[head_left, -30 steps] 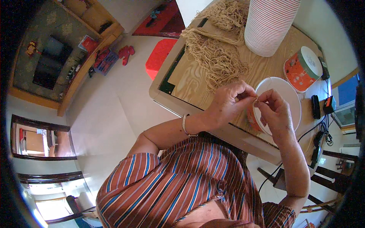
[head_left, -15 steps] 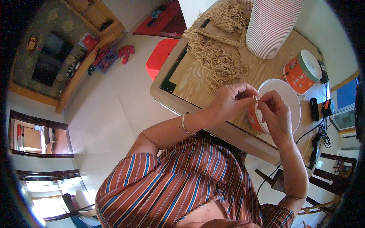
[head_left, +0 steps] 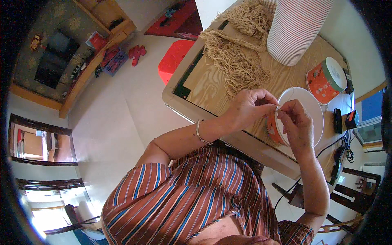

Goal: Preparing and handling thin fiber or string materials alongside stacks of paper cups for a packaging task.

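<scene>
A tall stack of red-striped paper cups (head_left: pixel 296 28) is standing at the far end of the wooden table (head_left: pixel 212 83); a red plastic stool (head_left: pixel 174 59) is sitting on the floor beside it; red slippers (head_left: pixel 136 52) are lying near a wooden shelf unit (head_left: pixel 96 61); black chargers (head_left: pixel 345 120) are resting at the table's right edge.

Person seen from above, wearing a short-sleeved shirt (head_left: pixel 183 204) w/ stripes: rust-orange base, blue and white lines running lengthwise. Sleeves end above the elbows; both forearms bare. Thin silver-coloured bangle (head_left: pixel 199 131) round the left wrist. Left hand (head_left: pixel 249 108) and right hand (head_left: pixel 296 122) bare, no gloves, no rings that can be made out.
</scene>
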A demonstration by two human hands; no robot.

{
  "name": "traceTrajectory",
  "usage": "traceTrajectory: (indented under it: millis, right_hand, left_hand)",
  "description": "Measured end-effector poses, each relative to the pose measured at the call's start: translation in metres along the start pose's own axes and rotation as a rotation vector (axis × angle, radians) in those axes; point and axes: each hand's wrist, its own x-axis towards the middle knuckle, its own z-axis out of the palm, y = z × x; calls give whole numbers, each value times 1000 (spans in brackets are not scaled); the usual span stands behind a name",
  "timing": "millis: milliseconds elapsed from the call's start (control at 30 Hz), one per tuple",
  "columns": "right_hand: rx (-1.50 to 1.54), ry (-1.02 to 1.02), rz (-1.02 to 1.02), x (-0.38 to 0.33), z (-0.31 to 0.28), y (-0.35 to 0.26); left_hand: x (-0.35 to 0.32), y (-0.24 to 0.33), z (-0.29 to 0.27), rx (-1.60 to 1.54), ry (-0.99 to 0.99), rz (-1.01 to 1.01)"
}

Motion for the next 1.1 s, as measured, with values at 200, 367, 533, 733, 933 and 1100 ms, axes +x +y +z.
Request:
traceTrajectory:
  millis: [200,367,533,733,933,1100]
  right_hand:
    - [30,-13,73,-1,-1,-2]
    - [7,3,32,-1,0,-1]
    - [-8,3,39,-1,1,-2]
    - [-41,11,25,0,0,2]
    - [-54,13,44,0,1,-4]
    - [-38,16,50,0,2,-2]
  left_hand:
    - [0,1,1,-62,-2,133]
    - [2,-8,2,-36,26,133]
    - [0,-1,-2,0,-14,66]
    - [1,-2,-2,58,-15,101]
    - [4,0,-6,13,-76,34]
    - [6,-2,-7,-64,-106,-66]
